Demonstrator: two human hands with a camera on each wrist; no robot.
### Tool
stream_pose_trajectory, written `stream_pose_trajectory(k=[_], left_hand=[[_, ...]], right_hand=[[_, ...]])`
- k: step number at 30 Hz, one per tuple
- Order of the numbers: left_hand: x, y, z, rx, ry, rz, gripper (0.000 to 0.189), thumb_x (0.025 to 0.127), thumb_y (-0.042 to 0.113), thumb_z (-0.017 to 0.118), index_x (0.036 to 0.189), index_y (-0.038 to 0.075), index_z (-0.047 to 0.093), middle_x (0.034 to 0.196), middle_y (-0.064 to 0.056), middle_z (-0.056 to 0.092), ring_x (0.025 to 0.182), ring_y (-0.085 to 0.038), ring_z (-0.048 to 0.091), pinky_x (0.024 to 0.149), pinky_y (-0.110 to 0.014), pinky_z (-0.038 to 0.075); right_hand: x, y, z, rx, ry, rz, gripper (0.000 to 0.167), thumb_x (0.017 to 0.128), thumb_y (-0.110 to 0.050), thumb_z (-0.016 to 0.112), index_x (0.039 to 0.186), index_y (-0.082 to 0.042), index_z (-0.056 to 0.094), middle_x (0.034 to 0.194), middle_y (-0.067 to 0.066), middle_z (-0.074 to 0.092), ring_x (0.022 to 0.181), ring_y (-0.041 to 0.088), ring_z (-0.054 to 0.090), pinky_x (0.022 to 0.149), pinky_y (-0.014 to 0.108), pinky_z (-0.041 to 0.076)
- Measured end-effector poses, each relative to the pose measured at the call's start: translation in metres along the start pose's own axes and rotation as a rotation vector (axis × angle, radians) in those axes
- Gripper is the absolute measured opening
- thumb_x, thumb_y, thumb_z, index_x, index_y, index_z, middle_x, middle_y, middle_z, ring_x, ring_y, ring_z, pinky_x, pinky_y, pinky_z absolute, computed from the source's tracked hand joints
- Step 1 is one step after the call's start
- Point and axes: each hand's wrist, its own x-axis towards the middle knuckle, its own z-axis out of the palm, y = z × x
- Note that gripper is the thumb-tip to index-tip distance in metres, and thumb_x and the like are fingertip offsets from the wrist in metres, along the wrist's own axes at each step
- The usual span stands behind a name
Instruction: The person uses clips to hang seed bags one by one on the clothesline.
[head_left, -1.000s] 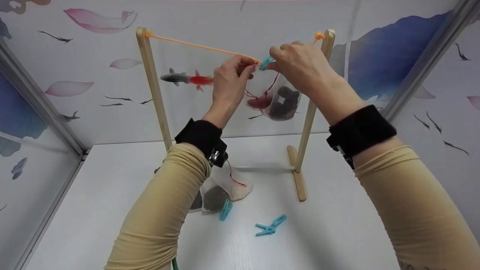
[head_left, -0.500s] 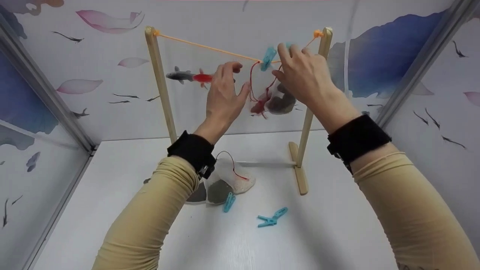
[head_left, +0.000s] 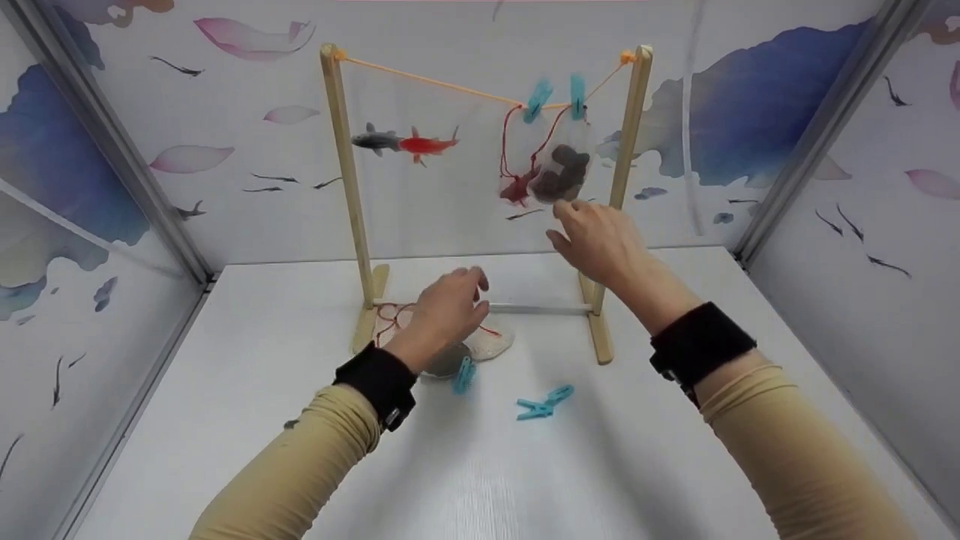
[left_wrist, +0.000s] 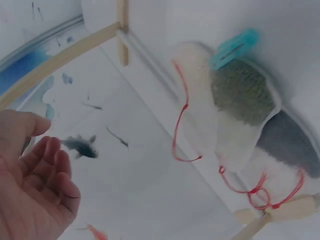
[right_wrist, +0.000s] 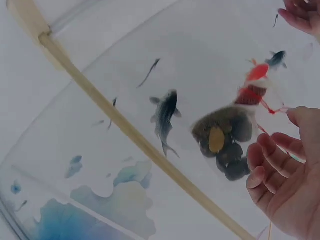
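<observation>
Both hands hold nothing, fingers loosely curled. My left hand (head_left: pixel 446 307) is over the drawstring mesh bags near the stand's base, hiding part of them. Lower than the hanging bags, my right hand (head_left: pixel 600 244) is near the right post. Two blue clothespins (head_left: pixel 538 100) (head_left: pixel 577 96) grip the orange cord (head_left: pixel 427 79). Below them hang a mesh bag of dark stones (right_wrist: pixel 227 145) and a smaller bag with dark red contents (right_wrist: pixel 250 94). On the table lie a whitish bag (left_wrist: pixel 192 75), a grey-green bag (left_wrist: pixel 242 90) and a dark grey bag (left_wrist: pixel 290 142), with red drawstrings.
A wooden stand has a left post (head_left: pixel 349 172), a right post (head_left: pixel 630 142) and a low crossbar (head_left: pixel 540 308). One blue clothespin (head_left: pixel 465 375) lies against the grey-green bag. Further blue clothespin parts (head_left: pixel 544 403) lie on the white table (head_left: pixel 637 450). Printed panels (head_left: pixel 285 210) enclose it.
The left hand has left the cord and dropped toward the table bags. My right hand has released the clothespin and moved down. The two clothespins stay on the cord with the bags hanging.
</observation>
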Motion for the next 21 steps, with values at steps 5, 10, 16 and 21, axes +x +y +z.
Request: stream_pose_trajectory(k=[5,10,16,21], left_hand=[[-0.033,-0.013,0.038,0.050,-0.163,-0.090,0.027,0.094,0.016,0.065,0.117,0.003,0.063,0.107,-0.014,0.069,0.098,-0.028,0.067,0.084,-0.043,0.056],[-0.058,-0.026,0.076,0.073,-0.147,-0.102,0.031,0.091,0.013,0.070,0.118,0.002,0.059,0.114,-0.018,0.063,0.103,-0.034,0.065,0.084,-0.048,0.056],[-0.067,-0.035,0.106,0.089,-0.095,-0.119,0.038,0.091,0.011,0.071,0.125,0.001,0.059,0.119,-0.019,0.061,0.102,-0.036,0.066,0.080,-0.049,0.058],[-0.071,-0.039,0.119,0.074,-0.021,-0.118,0.015,0.089,0.008,0.074,0.103,0.005,0.069,0.101,-0.012,0.065,0.091,-0.029,0.068,0.075,-0.043,0.057]], right_hand=[[-0.044,-0.024,0.034,0.115,-0.263,-0.090,0.023,0.098,-0.028,0.064,0.097,-0.005,0.069,0.081,0.010,0.072,0.067,0.025,0.063,0.062,0.038,0.052],[-0.092,-0.055,0.068,0.275,-0.621,-0.178,0.025,0.099,-0.030,0.061,0.095,-0.007,0.070,0.082,0.006,0.072,0.069,0.016,0.064,0.064,0.031,0.053],[-0.131,-0.076,0.104,0.381,-0.740,-0.123,0.024,0.099,-0.031,0.062,0.099,-0.008,0.070,0.086,0.004,0.072,0.073,0.013,0.063,0.067,0.031,0.052],[-0.148,-0.078,0.123,0.463,-0.724,-0.070,0.024,0.099,-0.030,0.062,0.100,-0.007,0.069,0.085,0.004,0.070,0.070,0.010,0.057,0.065,0.029,0.049]])
